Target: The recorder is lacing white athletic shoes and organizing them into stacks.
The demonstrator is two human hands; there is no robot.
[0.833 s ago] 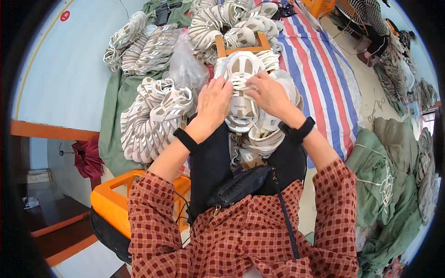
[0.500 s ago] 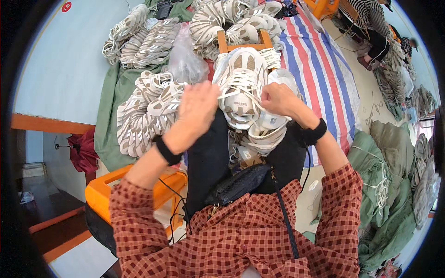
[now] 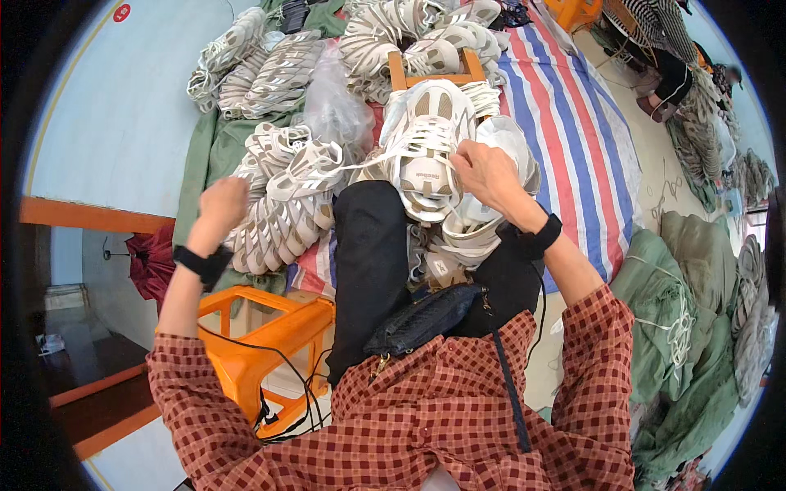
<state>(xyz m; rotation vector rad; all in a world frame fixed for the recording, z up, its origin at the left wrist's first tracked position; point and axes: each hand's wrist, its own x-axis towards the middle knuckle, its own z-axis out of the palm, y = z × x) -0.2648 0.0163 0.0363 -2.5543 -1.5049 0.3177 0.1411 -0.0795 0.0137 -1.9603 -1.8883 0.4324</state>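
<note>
A white and beige sneaker [image 3: 427,135] rests before my knees, toe pointing away, with white laces across its tongue. One end of the shoelace [image 3: 360,164] stretches taut from it toward the left. My left hand [image 3: 223,209] is closed in line with that lace, out to the left over a row of sneakers; its fingers hide the lace end. At the sneaker's right edge my right hand [image 3: 487,173] is closed, its fingertips pinched around the other lace end, which is mostly hidden. Another pale shoe [image 3: 501,137] lies beneath and beside this hand.
Rows of similar sneakers [image 3: 282,225] lie at left and at the back, around a wooden stool frame [image 3: 397,72]. An orange plastic stool [image 3: 246,327] stands by my left leg. A striped sheet [image 3: 565,155] covers the floor; green sacks [image 3: 655,319] are at right. Another person [image 3: 655,49] is at far right.
My left hand has swung left and down from beside the sneaker, drawing the lace out straight. The right hand has shifted slightly left, staying by the sneaker. More of the orange stool shows.
</note>
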